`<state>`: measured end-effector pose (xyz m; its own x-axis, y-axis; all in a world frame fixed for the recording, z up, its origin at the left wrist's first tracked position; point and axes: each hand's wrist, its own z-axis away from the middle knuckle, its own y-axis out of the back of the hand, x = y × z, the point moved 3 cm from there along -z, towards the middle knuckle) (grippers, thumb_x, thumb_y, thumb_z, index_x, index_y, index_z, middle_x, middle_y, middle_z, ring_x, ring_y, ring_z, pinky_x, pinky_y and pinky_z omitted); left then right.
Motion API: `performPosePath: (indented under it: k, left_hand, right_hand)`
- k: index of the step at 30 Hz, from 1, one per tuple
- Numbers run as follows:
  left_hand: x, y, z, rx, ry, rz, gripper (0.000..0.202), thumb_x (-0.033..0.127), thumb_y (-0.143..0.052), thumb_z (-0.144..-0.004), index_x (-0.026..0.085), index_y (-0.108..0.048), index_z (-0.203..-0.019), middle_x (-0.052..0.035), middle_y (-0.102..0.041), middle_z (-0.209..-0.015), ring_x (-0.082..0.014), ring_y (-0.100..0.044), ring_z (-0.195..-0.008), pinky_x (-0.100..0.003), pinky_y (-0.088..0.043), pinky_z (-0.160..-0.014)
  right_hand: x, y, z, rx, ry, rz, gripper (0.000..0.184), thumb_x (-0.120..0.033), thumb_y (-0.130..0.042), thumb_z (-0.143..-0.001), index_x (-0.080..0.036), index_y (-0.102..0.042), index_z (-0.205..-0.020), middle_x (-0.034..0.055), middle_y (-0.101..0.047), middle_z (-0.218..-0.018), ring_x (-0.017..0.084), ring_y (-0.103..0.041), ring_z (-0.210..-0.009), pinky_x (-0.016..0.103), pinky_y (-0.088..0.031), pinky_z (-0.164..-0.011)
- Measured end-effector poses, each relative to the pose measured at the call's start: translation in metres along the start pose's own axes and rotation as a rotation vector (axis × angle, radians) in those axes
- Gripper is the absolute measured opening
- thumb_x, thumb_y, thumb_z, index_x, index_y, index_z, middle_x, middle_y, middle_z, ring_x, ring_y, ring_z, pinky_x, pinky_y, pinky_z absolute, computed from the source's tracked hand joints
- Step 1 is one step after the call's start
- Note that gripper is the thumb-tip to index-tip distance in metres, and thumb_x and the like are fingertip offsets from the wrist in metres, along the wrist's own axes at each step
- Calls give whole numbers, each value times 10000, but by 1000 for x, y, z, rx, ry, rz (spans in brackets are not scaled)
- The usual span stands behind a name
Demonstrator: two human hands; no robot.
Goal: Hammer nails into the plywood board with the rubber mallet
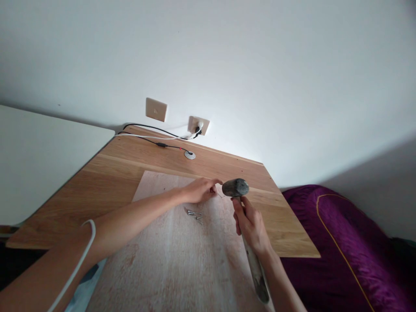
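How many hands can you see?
2. The left hand is at the far part of the pale board, near the loose nails. The right hand is wrapped around the handle of the hammer. Both show, and I see no others.

A thin white cord (83, 258) crosses the left forearm (136, 216); both hands (199, 190) bare

Counter (289, 236): light brown, wood-grained. Grommet (191, 157) set into the surface near 12 o'clock; a black cable (161, 144) with inline connector lies from it toward 11 o'clock. Board (162, 264), pale and streaked, lies flat at 6 o'clock, projecting past the near edge. Small metal fasteners (195, 213) lie grouped on the board, toward its 12 o'clock end.
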<state>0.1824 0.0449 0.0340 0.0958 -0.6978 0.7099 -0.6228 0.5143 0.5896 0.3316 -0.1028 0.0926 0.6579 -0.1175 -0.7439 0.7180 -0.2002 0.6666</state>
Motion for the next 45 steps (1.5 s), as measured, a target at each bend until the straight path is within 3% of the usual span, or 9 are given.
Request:
performPosePath:
  k: [5,15,20,26,28,33,36,40,45]
  left_hand:
    - [0,2,1,34,-59,-45,697,216,-896,-759,196,-573,-1377,-147,-665,-1367,-307,-637,-1271,-395,-508,-1043]
    - [0,0,-3,30,41,-30,438,59,-713,-880,169,-644,-1299,-42,-804,-912,-199,-764,-868,-274,-522,-802]
    - [-4,-2,-1,0,3,-29,498,46,-670,-892,178,-585,-1365,-46,-803,-978,-200,-764,-925,-282,-529,-831]
    - [-2,0,0,37,-58,-26,751,224,-910,-752,179,-547,-1408,-170,-652,-1418,-313,-618,-1328,-418,-491,-1093]
    - [0,0,0,61,-75,-25,734,192,-903,-750,179,-561,-1399,-166,-655,-1409,-310,-615,-1328,-419,-487,-1099]
    - [-2,-2,-2,1,6,-45,495,29,-694,-857,158,-628,-1330,-75,-791,-1024,-220,-751,-967,-309,-536,-870]
    - [-4,-2,-2,1,13,-51,430,-1,-646,-861,157,-665,-1261,-52,-797,-940,-197,-754,-895,-277,-521,-820]
    - [-6,-2,-2,-15,-26,-34,449,35,-649,-872,177,-643,-1297,-53,-791,-999,-201,-749,-925,-287,-530,-834]
    - [-3,0,0,31,-30,-57,698,231,-898,-756,169,-576,-1371,-143,-698,-1313,-286,-675,-1199,-387,-513,-1033]
  right_hand:
    - [-1,-12,-6,-87,44,86,352,-558,-399,-1033,-248,-558,-979,-80,-530,-508,152,-577,-366,234,-427,-418]
    - [14,0,5,-34,-61,63,419,-640,-396,-987,-252,-551,-952,-95,-502,-484,153,-542,-334,242,-410,-386]
    - [1,1,5,-17,-30,22,434,-660,-414,-994,-249,-552,-968,-95,-500,-483,152,-544,-341,241,-387,-382]
    - [-3,-14,-6,-74,31,69,355,-568,-411,-1024,-255,-567,-967,-74,-527,-475,168,-571,-366,249,-416,-423]
    - [1,-17,-6,-89,25,92,344,-552,-402,-1022,-260,-558,-927,-72,-513,-457,174,-572,-362,254,-419,-427]
    - [12,-12,5,-49,-47,69,399,-612,-390,-1002,-252,-560,-972,-90,-493,-449,176,-563,-349,252,-414,-406]
    - [11,-7,9,-39,-60,58,414,-631,-401,-989,-249,-560,-966,-94,-496,-459,165,-559,-344,244,-406,-396]
    - [-1,-1,8,-8,-24,31,444,-643,-416,-1001,-234,-587,-1017,-94,-499,-457,158,-558,-345,236,-404,-394]
    - [-11,-5,2,-7,42,29,407,-602,-405,-1027,-237,-586,-1034,-77,-543,-469,166,-580,-359,239,-420,-402]
